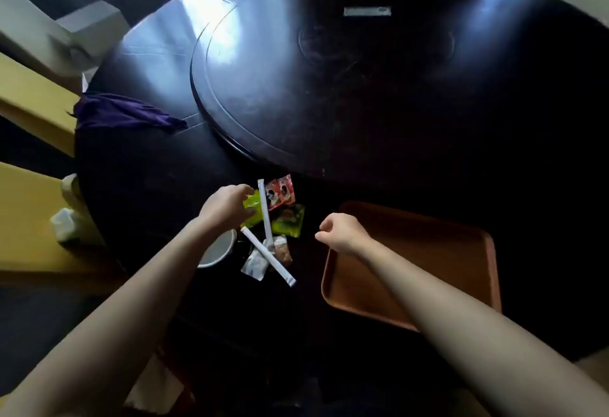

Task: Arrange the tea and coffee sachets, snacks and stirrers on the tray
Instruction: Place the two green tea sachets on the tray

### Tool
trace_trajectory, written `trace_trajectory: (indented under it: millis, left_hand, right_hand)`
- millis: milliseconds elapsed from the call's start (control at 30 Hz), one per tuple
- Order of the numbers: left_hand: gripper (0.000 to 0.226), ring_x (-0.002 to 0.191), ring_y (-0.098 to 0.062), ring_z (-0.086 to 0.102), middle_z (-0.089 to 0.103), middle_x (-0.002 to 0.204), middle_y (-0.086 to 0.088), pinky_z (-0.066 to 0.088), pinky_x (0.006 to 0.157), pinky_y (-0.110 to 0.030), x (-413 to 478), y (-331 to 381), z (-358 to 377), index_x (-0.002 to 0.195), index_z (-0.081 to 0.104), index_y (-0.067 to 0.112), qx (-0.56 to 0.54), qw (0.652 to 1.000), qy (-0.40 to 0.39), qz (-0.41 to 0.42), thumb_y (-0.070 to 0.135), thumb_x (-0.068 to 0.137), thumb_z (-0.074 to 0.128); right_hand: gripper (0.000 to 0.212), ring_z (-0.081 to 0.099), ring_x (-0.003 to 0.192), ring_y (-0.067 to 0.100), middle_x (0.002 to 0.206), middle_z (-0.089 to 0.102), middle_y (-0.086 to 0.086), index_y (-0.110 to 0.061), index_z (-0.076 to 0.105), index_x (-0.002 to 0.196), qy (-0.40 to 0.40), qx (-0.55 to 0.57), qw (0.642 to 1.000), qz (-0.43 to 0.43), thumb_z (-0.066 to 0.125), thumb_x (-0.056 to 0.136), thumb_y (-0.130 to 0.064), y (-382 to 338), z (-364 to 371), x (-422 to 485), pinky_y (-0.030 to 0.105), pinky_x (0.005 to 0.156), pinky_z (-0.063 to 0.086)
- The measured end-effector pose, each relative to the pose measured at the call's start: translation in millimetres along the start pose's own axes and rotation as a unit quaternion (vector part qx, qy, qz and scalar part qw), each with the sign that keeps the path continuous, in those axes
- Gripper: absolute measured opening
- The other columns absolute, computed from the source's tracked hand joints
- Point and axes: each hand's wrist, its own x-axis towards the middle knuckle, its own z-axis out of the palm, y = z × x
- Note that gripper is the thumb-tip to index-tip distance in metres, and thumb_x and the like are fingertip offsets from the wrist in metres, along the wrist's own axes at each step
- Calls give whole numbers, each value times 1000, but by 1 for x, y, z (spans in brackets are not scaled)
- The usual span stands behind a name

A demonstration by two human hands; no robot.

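The green sachet lies at the left edge of the pile, on the table beside the bare tray. The left hand pinches it, apparently to carry it across. The right hand hovers near the tray with fingers loosely curled, holding nothing.

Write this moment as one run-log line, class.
left hand: pinches lime sachet | right hand: idle, holds nothing | tray: no items visible | stirrers: on table
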Motion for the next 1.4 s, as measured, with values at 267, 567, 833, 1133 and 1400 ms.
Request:
trace_trajectory:
  millis: [267,567,833,1133,1400]
  left_hand:
    - [45,102,-33,53,53,112,-16,51,79,-41,57,-24,19,113,54,11,68,993,-88,-31,23,71,66]
    - [44,90,-28,53,58,100,-15,44,68,-36,82,-39,23,97,50,6,-8,990,-139,-13,24,66,75]
    - [15,66,-16,57,60,71,0,50,60,-32,80,-41,6,68,59,22,-140,979,-149,0,13,69,71]
    - [28,80,-21,64,68,85,-3,53,70,-34,57,-49,-18,97,68,21,-122,989,-80,-18,12,71,70]
    - [28,78,-20,64,71,87,-9,51,73,-31,26,-18,-41,95,67,25,-178,981,75,-8,10,72,70]
  right_hand:
    - [55,45,120,33,129,45,15,-6,42,124,74,2,995,63,63,82,-36,-33,38,41,42,99,41]
    - [58,43,119,31,128,45,16,-7,39,120,158,20,981,114,70,78,-30,-48,66,56,39,95,42]
    - [36,58,102,28,113,60,12,-10,46,111,160,126,967,152,64,81,-12,-55,73,62,33,74,45]
    - [14,66,88,23,94,70,7,-9,63,91,137,298,939,103,63,82,-20,-27,58,35,41,84,55]
    - [4,64,70,5,81,69,-3,-16,64,87,139,450,878,88,61,86,-14,21,18,-3,10,55,50]
